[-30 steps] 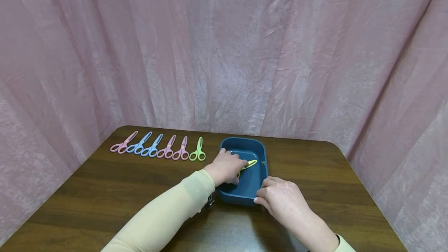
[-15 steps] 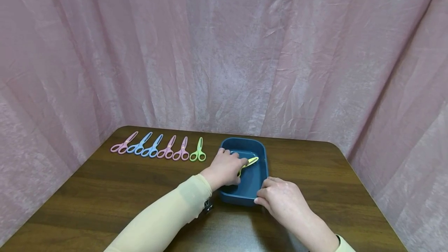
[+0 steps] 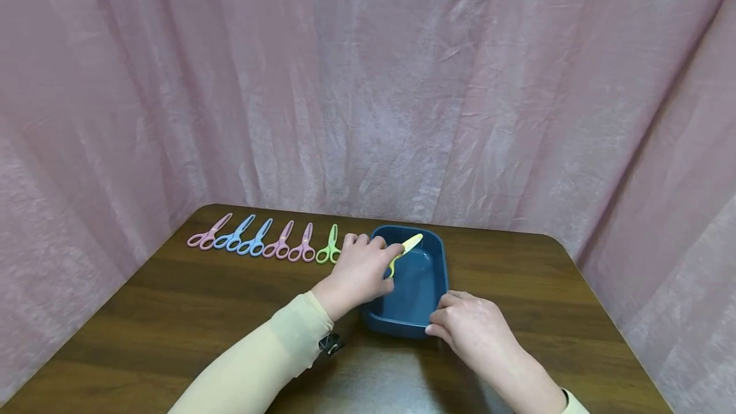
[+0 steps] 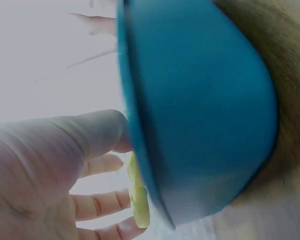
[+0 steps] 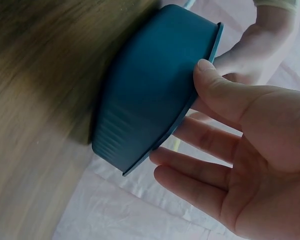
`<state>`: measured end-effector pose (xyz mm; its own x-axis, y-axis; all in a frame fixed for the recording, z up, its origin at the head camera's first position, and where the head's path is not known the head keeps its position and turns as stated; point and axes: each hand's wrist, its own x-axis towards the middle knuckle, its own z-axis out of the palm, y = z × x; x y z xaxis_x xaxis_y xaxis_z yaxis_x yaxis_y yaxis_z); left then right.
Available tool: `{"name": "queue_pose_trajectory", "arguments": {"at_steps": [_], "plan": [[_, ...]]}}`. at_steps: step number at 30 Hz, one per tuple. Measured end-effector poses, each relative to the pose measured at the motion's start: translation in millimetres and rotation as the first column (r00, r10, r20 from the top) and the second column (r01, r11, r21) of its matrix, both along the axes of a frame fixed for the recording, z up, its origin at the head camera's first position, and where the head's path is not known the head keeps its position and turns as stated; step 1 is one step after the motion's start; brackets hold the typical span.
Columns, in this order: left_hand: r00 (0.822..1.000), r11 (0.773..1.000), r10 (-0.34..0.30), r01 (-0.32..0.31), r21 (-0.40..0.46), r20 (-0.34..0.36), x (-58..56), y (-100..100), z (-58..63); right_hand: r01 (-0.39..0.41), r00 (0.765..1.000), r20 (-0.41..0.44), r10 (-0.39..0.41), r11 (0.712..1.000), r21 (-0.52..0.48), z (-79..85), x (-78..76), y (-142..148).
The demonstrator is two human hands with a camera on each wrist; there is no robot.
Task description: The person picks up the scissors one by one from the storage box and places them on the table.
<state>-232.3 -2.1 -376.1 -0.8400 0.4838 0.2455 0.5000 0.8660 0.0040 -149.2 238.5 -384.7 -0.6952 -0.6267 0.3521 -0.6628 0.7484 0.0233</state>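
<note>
My left hand (image 3: 359, 271) pinches a pair of yellow scissors (image 3: 411, 243) over the left side of a blue plastic box (image 3: 397, 329). The blades point away to the right, and the hand covers much of the handles. In the left wrist view a yellow handle (image 4: 140, 200) shows between thumb and fingers, beside the box rim. My right hand (image 3: 474, 328) grips the box at its near right corner. From the right wrist, the thumb (image 5: 207, 67) is seen lying on the outer wall, with fingers at the rim.
Left of the box, several scissors lie in a row: pink scissors (image 3: 209, 232) at the far left, then blue scissors (image 3: 234, 233), more pink ones, and green scissors (image 3: 329, 248) nearest my left hand. Pink curtains (image 3: 379, 82) hang behind the brown wooden table (image 3: 172, 331).
My left hand has raised the yellow scissors from inside the box and drawn back slightly left. The right hand keeps its hold on the box corner. The head view has shifted a little.
</note>
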Motion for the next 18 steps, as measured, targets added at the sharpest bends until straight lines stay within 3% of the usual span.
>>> {"name": "queue_pose_trajectory", "arguments": {"at_steps": [8,18], "plan": [[0.987,0.998,-0.028,0.037,0.055,-0.16,17.4,-21.9,2.5,-0.003,1.0,0.021,0.003,1.0,-0.006,1.1,-0.2,18.0],[0.968,0.994,-0.037,0.061,0.091,-0.249,37.5,-54.3,-8.3,-0.033,0.997,0.075,0.033,0.999,0.002,7.1,-3.4,35.6]]}}
